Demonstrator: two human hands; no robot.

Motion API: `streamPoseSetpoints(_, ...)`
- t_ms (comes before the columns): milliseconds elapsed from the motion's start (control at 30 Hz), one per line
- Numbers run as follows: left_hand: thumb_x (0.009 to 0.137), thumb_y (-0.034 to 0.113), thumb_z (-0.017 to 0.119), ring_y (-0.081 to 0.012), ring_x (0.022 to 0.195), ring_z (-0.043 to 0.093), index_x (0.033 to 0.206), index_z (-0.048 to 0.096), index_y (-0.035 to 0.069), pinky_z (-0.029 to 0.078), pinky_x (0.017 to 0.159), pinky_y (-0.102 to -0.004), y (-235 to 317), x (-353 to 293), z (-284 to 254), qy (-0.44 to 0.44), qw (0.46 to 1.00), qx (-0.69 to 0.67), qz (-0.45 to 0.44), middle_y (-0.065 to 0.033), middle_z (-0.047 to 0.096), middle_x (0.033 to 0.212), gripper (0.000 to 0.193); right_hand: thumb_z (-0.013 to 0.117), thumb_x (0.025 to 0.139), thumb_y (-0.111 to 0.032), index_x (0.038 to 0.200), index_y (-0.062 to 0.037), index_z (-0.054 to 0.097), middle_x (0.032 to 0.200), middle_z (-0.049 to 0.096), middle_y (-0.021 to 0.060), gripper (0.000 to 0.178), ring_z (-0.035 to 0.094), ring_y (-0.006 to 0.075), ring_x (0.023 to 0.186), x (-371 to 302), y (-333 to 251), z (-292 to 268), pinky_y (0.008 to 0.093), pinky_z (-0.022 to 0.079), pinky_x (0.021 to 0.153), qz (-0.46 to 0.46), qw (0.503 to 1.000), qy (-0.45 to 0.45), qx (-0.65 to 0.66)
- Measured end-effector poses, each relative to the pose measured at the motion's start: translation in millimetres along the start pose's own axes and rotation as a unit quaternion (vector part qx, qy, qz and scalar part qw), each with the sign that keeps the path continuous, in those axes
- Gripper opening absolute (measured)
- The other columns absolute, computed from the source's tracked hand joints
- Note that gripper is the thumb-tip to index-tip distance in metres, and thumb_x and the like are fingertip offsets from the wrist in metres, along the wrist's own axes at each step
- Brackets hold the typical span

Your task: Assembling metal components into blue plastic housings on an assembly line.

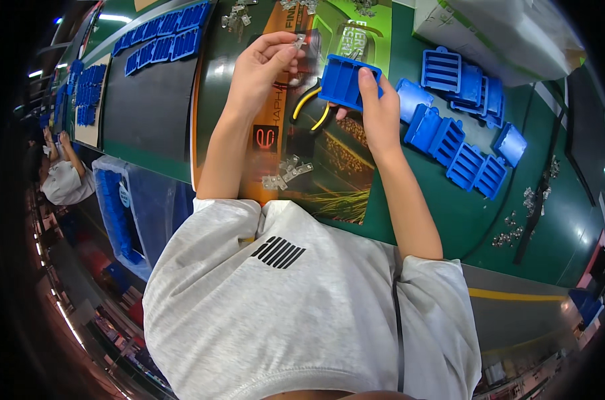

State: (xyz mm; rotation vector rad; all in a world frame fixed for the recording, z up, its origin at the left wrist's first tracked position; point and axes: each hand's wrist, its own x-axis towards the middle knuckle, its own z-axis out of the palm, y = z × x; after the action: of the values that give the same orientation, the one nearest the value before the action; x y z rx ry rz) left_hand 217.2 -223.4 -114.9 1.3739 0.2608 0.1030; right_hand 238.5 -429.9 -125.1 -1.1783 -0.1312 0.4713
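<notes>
My left hand (pixel 268 63) is closed, pinching a small silvery metal clip (pixel 300 41) between thumb and fingertips. To its right, my right hand (pixel 377 110) grips a blue plastic battery holder-like tray (pixel 342 81) with several slots, its thumb over the right edge and its fingers underneath. The two held pieces are apart. Below the tray lies a pair of pliers (pixel 306 105) with yellow and black handles, its head partly hidden. Nearer me, a small heap of metal clips (pixel 287 175) rests on the printed mat (pixel 342 193).
Several loose blue trays (pixel 449 143) lie right on the green table (pixel 496 220), near scattered metal pieces (pixel 508 233). Rows of blue trays (pixel 162 40) stand far left on a dark sheet (pixel 157 100). A white bag (pixel 502 33) is at the back right. Another person (pixel 66 177) sits far left.
</notes>
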Motion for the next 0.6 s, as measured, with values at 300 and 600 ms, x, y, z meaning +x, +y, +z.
streamPoseSetpoints(300, 0.089, 0.009, 0.061, -0.012, 0.083, 0.061, 0.115, 0.055, -0.001, 0.051, 0.078, -0.0243, -7, -16, 2, -0.031, 0.998, 0.033, -0.046, -0.0109, 0.066, 0.099, 0.029, 0.052, 0.094, -0.026, 0.101, 0.004, 0.052, 0.076, 0.063, 0.0119, 0.03, 0.062, 0.0155, 0.058, 2, -3, -3, 0.0242, 0.049, 0.044, 0.056, 0.997, -0.034, -0.027)
streamPoseSetpoints(600, 0.087, 0.008, 0.062, -0.0123, 0.083, 0.06, 0.1, 0.064, 0.0, 0.048, 0.075, -0.0231, 0, -29, 16, 0.015, 0.957, 0.251, 0.144, -0.0049, 0.065, 0.095, 0.015, 0.053, 0.094, -0.027, 0.102, 0.0035, 0.052, 0.077, 0.064, 0.0121, 0.031, 0.063, 0.0165, 0.059, 3, -4, 1, 0.0244, 0.049, 0.045, 0.056, 0.997, -0.033, -0.046)
